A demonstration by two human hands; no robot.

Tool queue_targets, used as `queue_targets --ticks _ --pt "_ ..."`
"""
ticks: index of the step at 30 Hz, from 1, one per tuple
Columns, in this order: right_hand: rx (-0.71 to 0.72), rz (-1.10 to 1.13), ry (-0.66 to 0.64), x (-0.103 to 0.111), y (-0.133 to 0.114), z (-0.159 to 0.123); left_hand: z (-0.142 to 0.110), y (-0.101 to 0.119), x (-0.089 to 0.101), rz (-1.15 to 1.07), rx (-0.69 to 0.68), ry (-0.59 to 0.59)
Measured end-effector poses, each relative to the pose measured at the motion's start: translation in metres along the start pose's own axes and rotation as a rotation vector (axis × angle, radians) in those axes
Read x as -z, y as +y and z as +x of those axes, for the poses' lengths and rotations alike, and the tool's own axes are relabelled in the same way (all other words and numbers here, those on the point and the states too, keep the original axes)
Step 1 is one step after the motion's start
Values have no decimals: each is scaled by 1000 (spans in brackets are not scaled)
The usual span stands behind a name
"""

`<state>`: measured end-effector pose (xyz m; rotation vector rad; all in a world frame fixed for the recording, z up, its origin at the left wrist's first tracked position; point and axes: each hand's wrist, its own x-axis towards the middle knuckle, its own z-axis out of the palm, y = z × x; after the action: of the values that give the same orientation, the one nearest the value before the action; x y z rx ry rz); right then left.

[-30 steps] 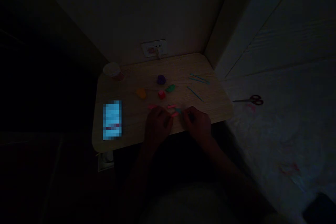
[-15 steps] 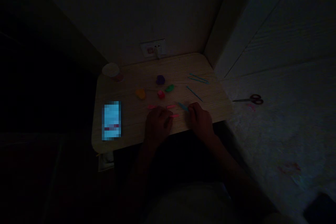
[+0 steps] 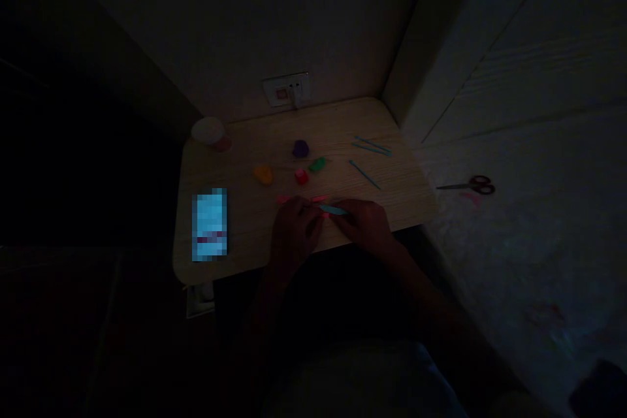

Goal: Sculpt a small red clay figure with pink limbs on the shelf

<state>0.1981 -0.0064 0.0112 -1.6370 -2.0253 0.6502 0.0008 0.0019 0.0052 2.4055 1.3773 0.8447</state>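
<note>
The scene is very dark. My left hand (image 3: 294, 235) rests curled at the near edge of a small wooden table (image 3: 245, 255), its fingers by short pink sticks (image 3: 319, 198). My right hand (image 3: 367, 225) is closed on a teal stick (image 3: 334, 210), held level and pointing left toward my left hand. Past my hands lie lumps of clay: purple (image 3: 300, 148), green (image 3: 317, 164), red (image 3: 301, 176) and orange (image 3: 263, 174).
A lit phone (image 3: 211, 225) lies at the table's left. A pale cup (image 3: 209, 131) stands at the back left corner. More teal sticks (image 3: 372, 147) lie at the back right. Scissors (image 3: 467, 185) lie on the floor to the right. A wall socket (image 3: 288, 89) sits behind the table.
My right hand has swung the teal stick from pointing away and up-left to lying level, and moved it left against my left hand. My left hand has barely moved.
</note>
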Motion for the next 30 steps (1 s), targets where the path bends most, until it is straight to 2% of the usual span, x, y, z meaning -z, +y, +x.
queue_targets --ticks 11,19,24,30 --pt "0 -102 -39 0 1 3 1 -2 -2 16 11 -9" --pt "4 34 -9 6 9 0 -1 0 -2 -18 11 17" --pt "-2 44 19 8 12 0 2 -1 -3 -21 -37 -27" --pt "18 3 -17 8 11 -1 8 1 -6 17 -73 -40"
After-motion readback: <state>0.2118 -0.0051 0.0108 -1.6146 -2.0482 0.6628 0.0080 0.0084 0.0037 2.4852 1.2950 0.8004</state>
